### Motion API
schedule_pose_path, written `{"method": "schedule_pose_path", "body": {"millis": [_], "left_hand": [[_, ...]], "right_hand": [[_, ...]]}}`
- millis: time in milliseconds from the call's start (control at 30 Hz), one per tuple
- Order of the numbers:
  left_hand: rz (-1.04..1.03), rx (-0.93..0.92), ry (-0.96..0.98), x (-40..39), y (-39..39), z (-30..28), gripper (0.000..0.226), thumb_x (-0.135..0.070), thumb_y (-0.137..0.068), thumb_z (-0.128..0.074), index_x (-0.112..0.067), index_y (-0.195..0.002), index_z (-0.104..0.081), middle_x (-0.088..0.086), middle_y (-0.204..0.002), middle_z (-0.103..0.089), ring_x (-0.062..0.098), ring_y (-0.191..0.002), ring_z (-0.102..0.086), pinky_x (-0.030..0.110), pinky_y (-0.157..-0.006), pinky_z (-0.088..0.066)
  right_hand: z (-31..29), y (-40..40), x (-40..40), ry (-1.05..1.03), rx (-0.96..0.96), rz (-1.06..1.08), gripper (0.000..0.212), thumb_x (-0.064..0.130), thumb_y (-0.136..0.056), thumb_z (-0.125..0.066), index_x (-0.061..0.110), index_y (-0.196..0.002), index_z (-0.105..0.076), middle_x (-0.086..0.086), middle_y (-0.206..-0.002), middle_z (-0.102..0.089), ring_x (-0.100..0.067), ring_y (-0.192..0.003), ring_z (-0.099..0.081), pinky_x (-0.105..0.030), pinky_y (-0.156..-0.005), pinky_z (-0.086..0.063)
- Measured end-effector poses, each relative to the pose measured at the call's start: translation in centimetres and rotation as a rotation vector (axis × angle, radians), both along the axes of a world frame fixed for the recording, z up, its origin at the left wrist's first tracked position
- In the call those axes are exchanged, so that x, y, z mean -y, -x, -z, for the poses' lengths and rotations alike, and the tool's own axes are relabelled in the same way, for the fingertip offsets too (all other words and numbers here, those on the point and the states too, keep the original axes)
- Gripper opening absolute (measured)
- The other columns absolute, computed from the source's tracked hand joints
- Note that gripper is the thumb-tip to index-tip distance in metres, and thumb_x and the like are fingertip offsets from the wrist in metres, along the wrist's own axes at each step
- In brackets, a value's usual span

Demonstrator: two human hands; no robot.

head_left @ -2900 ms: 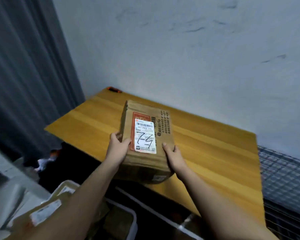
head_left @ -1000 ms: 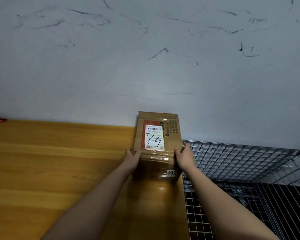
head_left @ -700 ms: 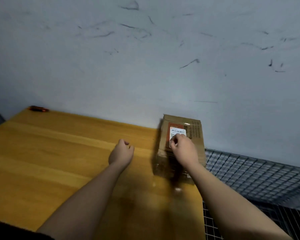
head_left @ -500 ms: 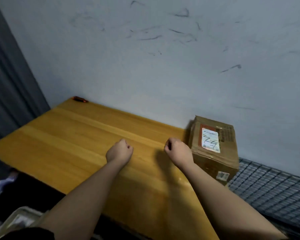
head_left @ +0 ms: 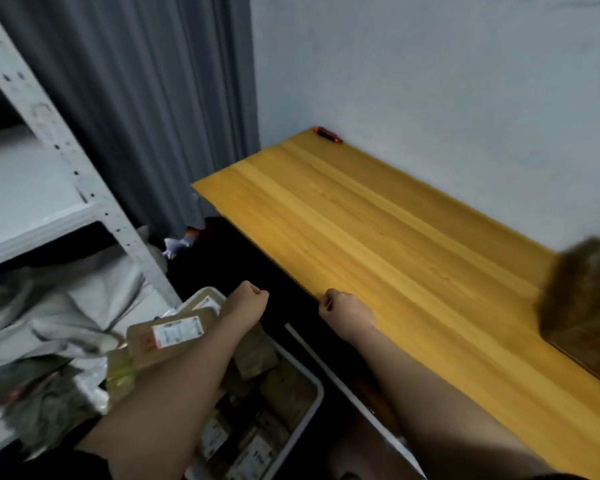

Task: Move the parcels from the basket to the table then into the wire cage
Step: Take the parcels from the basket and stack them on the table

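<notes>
Off to the right of both sets of fingers runs the long wooden table point(head_left: 378, 237), and a blurry cardboard parcel point(head_left: 584, 289) sits at its far right end, well away from either hand. So at least one box has made it to the table; I'd say it has yet to go into the wire cage, which isn't in view right now. Below and left of the fingers is the white basket point(head_left: 312, 403), loaded with parcels point(head_left: 174, 332), so plenty is left. Left hand point(head_left: 248, 301) hangs over the basket, fingers curled into a loose fist, holding nothing. Right hand point(head_left: 343, 306) is just off the table's near edge, same deal, curled and empty.
</notes>
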State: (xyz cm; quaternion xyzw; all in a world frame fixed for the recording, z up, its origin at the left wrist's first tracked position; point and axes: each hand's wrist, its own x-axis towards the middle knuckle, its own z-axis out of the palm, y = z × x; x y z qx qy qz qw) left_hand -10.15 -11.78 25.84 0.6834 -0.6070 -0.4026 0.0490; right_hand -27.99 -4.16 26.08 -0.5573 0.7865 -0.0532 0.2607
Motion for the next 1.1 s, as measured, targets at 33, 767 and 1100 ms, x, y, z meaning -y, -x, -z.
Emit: {"method": "schedule_pose_path", "body": {"millis": [33,767,1100], "left_hand": [[-0.023,-0.026,-0.028,0.0,-1.2,0.9,0.019,-0.032,-0.098,-0.044,-0.015,-0.105,-0.05,0.004,-0.084,-0.053,0.019,-0.072,-0.051,0.032,-0.067,-0.039],[-0.426,-0.348,-0.314,-2.3,-8.9,28.2,0.072,-0.041,-0.086,-0.061,-0.012,-0.145,-0.032,0.011,-0.136,-0.051,0.03,-0.116,-0.055,0.036,-0.099,-0.045],[-0.507,-0.304,-0.243,1.3,-7.8,42.1,0.066,-0.041,-0.082,-0.065,-0.014,-0.139,-0.043,0.004,-0.135,-0.05,0.027,-0.121,-0.051,0.031,-0.099,-0.043]], "right_hand": [[0.7,-1.0,0.2,-0.03,0.017,-0.023,0.026,0.029,-0.097,-0.041,0.015,-0.109,-0.059,-0.009,-0.105,-0.066,-0.03,-0.093,-0.063,-0.033,-0.069,-0.045],[28.9,-9.3,6.6,-0.402,0.202,-0.126,0.075,0.055,-0.092,-0.048,0.014,-0.15,-0.022,-0.013,-0.148,-0.031,-0.034,-0.129,-0.041,-0.048,-0.102,-0.041],[42.1,-10.0,10.3,-0.287,0.45,0.067,0.08,0.053,-0.083,-0.056,0.02,-0.15,-0.028,-0.009,-0.146,-0.039,-0.03,-0.128,-0.044,-0.041,-0.103,-0.042]]}}
